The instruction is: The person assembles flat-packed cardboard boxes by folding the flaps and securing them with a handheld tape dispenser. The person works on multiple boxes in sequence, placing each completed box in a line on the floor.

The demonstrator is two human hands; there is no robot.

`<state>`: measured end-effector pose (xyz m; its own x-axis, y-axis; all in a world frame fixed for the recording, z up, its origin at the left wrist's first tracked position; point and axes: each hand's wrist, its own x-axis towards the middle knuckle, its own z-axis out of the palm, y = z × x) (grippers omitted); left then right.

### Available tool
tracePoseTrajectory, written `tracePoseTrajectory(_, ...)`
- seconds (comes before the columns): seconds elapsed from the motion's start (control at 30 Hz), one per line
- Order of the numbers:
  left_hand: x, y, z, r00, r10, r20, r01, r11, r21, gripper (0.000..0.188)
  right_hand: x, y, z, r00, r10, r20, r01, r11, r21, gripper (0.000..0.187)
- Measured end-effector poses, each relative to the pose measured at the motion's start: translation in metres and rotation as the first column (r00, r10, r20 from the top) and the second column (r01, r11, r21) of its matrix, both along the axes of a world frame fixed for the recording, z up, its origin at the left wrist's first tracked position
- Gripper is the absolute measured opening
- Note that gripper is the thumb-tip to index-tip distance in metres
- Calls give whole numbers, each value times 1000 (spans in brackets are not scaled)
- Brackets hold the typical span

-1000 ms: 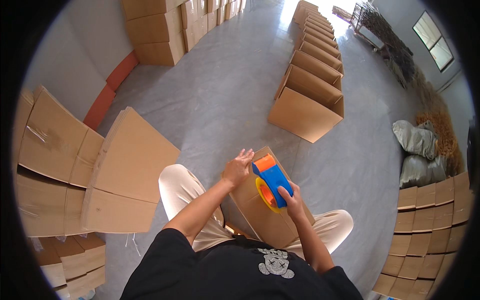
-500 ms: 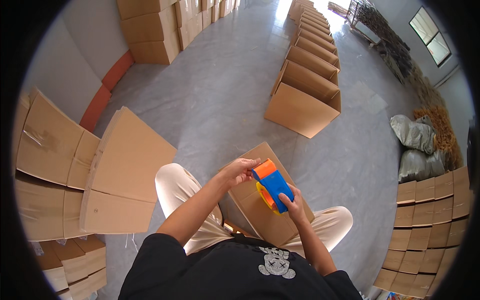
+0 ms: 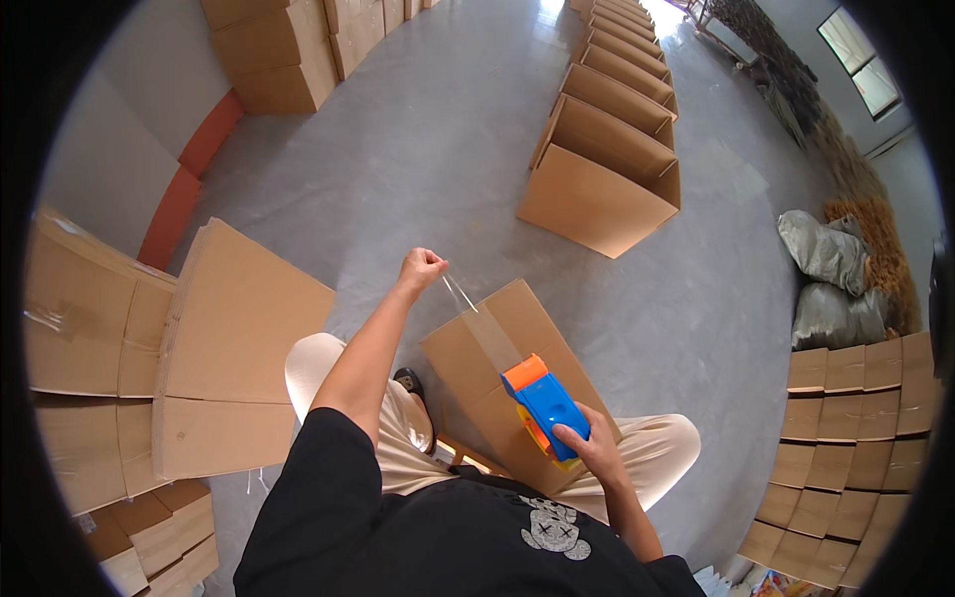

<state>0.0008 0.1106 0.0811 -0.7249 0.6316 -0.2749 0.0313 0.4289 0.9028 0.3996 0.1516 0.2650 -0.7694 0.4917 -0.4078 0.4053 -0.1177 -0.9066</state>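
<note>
A brown cardboard box (image 3: 542, 338) rests between my knees, its upper face toward me. My right hand (image 3: 597, 453) grips a blue, orange and yellow tape dispenser (image 3: 542, 398) low over the box. From its orange end a strip of clear tape (image 3: 494, 338) runs up across the cardboard and past the box's far edge. The strip's loose end is pinched in the fingers of my left hand (image 3: 423, 269), beyond that edge and above the floor. The underside of the dispenser is hidden.
A long row of open boxes (image 3: 597, 199) stretches away ahead. Flattened cardboard sheets (image 3: 239, 343) lean at my left, near stacked cartons (image 3: 80, 318). On the right are piled cartons (image 3: 846, 448) and grey sacks (image 3: 831, 313). Part of a wooden seat (image 3: 468, 456) shows beneath me.
My left hand has moved up and away to the left, drawing out a length of tape. The dispenser in my right hand has shifted slightly nearer to me.
</note>
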Motion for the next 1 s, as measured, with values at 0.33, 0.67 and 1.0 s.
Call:
tracePoseTrajectory(0.33,54,-33,-106,874,-449,188,487,804,-341,42,-1,1,-2,1000,-28,1,28,998,-58,43)
tracePoseTrajectory(0.67,101,-22,63,842,-493,-220,468,870,-156,43,5,0,3,995,-80,-59,73,992,-107,47)
tracePoseTrajectory(1.0,110,-22,64,768,-479,-425,377,875,-304,40,128,-16,18,979,-19,201,34,997,-70,43)
